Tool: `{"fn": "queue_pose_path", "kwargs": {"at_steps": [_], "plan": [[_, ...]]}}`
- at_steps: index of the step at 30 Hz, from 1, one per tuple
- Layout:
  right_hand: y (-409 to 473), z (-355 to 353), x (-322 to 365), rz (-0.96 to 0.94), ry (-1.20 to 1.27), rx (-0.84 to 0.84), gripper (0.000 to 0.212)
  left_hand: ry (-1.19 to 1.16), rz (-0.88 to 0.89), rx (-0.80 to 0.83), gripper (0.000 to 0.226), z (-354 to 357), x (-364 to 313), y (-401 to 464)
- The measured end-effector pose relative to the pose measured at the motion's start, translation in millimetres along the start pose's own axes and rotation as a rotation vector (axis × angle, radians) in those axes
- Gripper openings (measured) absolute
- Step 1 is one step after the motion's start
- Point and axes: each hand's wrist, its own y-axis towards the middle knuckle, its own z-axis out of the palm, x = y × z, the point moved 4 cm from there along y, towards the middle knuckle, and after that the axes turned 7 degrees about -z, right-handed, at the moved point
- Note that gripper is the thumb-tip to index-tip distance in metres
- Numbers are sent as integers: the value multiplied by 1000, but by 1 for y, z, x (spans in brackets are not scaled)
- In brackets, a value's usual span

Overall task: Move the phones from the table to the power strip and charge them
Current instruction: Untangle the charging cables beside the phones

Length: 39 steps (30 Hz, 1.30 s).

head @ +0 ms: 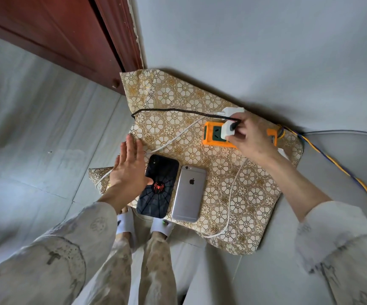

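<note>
Orange power strip (213, 137) lay near far right corner of table (250, 201), floral cloth over it. Right hand (251, 137) gripped white charger (227, 130) at strip, black cable (178, 111) running off toward left edge. Second white charger (233, 111) sat just behind. Left hand (129, 168) hovered open, fingers straight, thumb touching black spider-web phone (159, 186). Silver phone (189, 193) lay face down just beside it, at near edge. White cable (231, 194) looped across cloth.
</note>
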Motion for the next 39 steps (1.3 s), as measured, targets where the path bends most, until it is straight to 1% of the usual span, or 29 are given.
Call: {"fn": "queue_pose_path", "kwargs": {"at_steps": [2,5,8,15,17,20,26,39], "plan": [[-1,0,4,-53,-126,37,54,-4,1,0,115,0,0,0],[-5,-1,11,-165,-288,49,51,-9,4,-4,115,0,0,0],[-8,-1,16,-217,-361,50,50,-15,5,-11,115,1,1,0],[-8,2,19,-259,-510,86,52,-28,0,-20,115,2,2,0],[-8,2,20,-262,-530,96,55,-34,-2,-21,115,2,2,0],[-5,-1,22,-240,-542,85,50,-44,-7,-9,115,1,2,0],[3,-4,24,-206,-534,160,48,-46,-15,0,115,1,1,0],[4,3,23,-249,-556,175,49,-28,-23,-29,114,-1,-3,-2]]}}
